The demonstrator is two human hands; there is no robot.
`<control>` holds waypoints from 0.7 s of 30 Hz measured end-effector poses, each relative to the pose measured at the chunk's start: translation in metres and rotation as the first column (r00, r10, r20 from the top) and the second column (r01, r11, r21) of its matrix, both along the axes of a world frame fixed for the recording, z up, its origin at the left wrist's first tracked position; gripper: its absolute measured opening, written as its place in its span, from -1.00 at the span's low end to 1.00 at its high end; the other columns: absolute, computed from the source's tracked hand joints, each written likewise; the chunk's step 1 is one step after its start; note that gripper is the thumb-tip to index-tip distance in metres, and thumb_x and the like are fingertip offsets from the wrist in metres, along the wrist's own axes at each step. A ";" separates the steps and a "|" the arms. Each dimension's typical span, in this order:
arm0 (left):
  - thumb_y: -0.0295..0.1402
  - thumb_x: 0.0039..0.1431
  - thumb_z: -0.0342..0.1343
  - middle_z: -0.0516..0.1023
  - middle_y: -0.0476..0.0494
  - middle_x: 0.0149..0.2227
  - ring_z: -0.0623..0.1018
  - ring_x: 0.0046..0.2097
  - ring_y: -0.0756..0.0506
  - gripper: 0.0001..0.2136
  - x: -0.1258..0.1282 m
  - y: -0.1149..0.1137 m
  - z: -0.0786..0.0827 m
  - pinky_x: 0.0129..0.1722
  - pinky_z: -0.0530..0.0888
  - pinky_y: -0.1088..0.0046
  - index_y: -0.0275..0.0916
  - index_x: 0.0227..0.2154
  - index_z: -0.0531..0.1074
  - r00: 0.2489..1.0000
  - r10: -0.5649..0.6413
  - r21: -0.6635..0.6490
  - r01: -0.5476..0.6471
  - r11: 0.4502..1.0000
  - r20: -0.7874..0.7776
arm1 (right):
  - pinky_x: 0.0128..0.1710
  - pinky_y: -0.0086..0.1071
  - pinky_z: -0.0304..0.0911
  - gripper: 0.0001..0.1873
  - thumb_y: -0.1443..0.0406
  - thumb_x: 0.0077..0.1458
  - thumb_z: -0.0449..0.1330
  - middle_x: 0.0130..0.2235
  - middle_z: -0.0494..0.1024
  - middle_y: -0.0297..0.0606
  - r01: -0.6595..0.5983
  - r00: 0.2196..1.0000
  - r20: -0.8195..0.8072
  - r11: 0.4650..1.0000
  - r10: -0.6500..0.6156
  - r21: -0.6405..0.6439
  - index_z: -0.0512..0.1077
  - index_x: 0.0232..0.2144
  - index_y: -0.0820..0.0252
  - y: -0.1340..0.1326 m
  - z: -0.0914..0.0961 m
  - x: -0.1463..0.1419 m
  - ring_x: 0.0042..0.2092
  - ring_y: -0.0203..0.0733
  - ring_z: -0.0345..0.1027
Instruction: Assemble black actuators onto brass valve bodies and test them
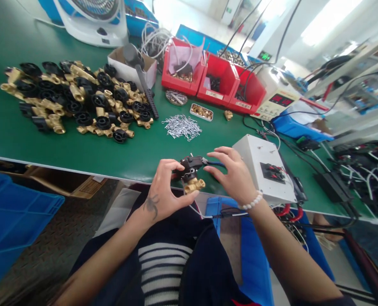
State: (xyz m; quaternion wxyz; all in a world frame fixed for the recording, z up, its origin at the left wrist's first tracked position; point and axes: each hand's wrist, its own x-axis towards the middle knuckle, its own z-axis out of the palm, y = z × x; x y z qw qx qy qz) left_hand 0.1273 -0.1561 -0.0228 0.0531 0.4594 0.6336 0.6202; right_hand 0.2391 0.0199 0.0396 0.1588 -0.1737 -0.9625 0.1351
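Striped clothing (165,272) below; left grip (166,189) holds brass-black fitting (191,173), right grip (236,175) around pliers (214,163)

You have one valve (194,185) and one pair of pliers (215,164) at the frame's centre, a pile of valves (100,101) too crowded to count at left, three red bins (220,69) upper centre, one fan (95,36) upper left.

The valve (195,185) is brass-gold below and black above; the tool (216,164) beside it has a dark blue handle. Seen from the valve, the heap of parts (77,92) at ten o'clock mixes gold and black, the pins (182,128) near twelve are silvery, the bins (180,86) beyond are red, the box (254,168) at three is white with a black panel (273,172), the crate (10,221) near nine is blue, and the clothing (165,267) toward six bears dark and white stripes. The tabletop (137,157) is green.
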 end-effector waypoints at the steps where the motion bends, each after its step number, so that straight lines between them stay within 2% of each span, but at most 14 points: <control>1: -0.30 -0.03 0.34 0.29 -0.19 -0.05 0.41 0.02 -0.15 -0.52 0.000 0.000 0.001 -0.10 0.55 0.28 -0.23 -0.10 0.24 1.000 -0.003 -0.007 0.003 1.000 -0.012 | 0.02 -0.17 0.33 -0.78 0.25 0.20 0.26 -0.06 0.47 -0.10 -0.095 0.992 -0.094 0.993 0.088 -0.069 0.47 -0.10 0.17 -0.007 0.005 -0.002 0.00 -0.05 0.38; 3: -0.31 -0.02 0.34 0.29 -0.20 -0.06 0.40 0.03 -0.16 -0.55 -0.001 0.000 0.002 -0.08 0.54 0.23 -0.24 -0.13 0.25 1.000 -0.004 -0.027 0.003 1.000 -0.026 | -0.09 -0.31 0.35 -0.89 0.31 0.23 0.22 -0.19 0.49 -0.22 -0.249 0.956 -0.201 0.954 0.214 -0.165 0.47 -0.17 0.16 -0.020 0.015 -0.006 -0.13 -0.17 0.41; 4: -0.31 -0.02 0.34 0.29 -0.20 -0.06 0.39 0.03 -0.17 -0.55 -0.001 0.001 0.002 -0.07 0.53 0.21 -0.24 -0.13 0.25 0.999 -0.004 -0.036 0.002 0.999 -0.035 | -0.14 -0.35 0.34 -0.93 0.34 0.22 0.22 -0.23 0.49 -0.25 -0.282 0.947 -0.208 0.941 0.243 -0.186 0.47 -0.21 0.17 -0.026 0.019 -0.007 -0.18 -0.20 0.40; 8: -0.32 -0.03 0.34 0.30 -0.20 -0.07 0.39 0.01 -0.17 -0.56 -0.001 0.001 0.003 -0.03 0.51 0.17 -0.25 -0.13 0.27 0.997 -0.028 -0.038 0.026 0.999 -0.065 | -0.19 -0.36 0.31 -0.94 0.42 0.22 0.19 -0.28 0.47 -0.27 -0.292 0.950 -0.163 0.942 0.266 -0.168 0.40 -0.29 0.18 -0.036 0.021 -0.008 -0.22 -0.21 0.38; 12: -0.36 -0.03 0.33 0.31 -0.18 -0.08 0.40 -0.02 -0.15 -0.58 -0.005 0.000 0.007 -0.03 0.50 0.20 -0.24 -0.14 0.28 0.996 -0.084 -0.053 0.081 0.995 -0.043 | -0.17 -0.34 0.30 -0.93 0.41 0.26 0.13 -0.27 0.48 -0.25 -0.379 0.918 -0.168 0.917 0.358 -0.120 0.37 -0.28 0.17 -0.033 0.020 -0.009 -0.19 -0.18 0.38; 15: -0.37 -0.03 0.34 0.31 -0.18 -0.08 0.40 -0.02 -0.16 -0.58 -0.007 0.000 0.009 -0.04 0.51 0.21 -0.23 -0.14 0.28 0.995 -0.095 -0.057 0.094 0.994 -0.016 | -0.19 -0.36 0.31 -0.91 0.46 0.25 0.11 -0.25 0.46 -0.23 -0.379 0.922 -0.128 0.921 0.367 -0.088 0.35 -0.25 0.19 -0.035 0.025 -0.012 -0.19 -0.19 0.37; 18: -0.39 -0.04 0.35 0.32 -0.17 -0.08 0.40 -0.01 -0.16 -0.57 -0.006 0.003 0.010 -0.04 0.50 0.20 -0.23 -0.15 0.28 0.996 -0.092 -0.045 0.091 0.995 -0.022 | -0.18 -0.33 0.32 -0.82 0.51 0.22 0.10 -0.21 0.45 -0.19 -0.331 0.942 -0.058 0.944 0.331 0.007 0.33 -0.15 0.24 -0.040 0.032 -0.017 -0.17 -0.16 0.35; 21: -0.40 -0.06 0.35 0.33 -0.16 -0.08 0.40 -0.01 -0.16 -0.57 -0.004 0.005 0.009 -0.04 0.50 0.20 -0.23 -0.16 0.27 0.995 -0.086 -0.046 0.084 0.995 -0.051 | -0.21 -0.29 0.33 -0.78 0.54 0.21 0.10 -0.22 0.45 -0.18 -0.369 0.929 0.073 0.920 0.362 0.133 0.30 -0.10 0.28 -0.044 0.040 -0.020 -0.19 -0.11 0.33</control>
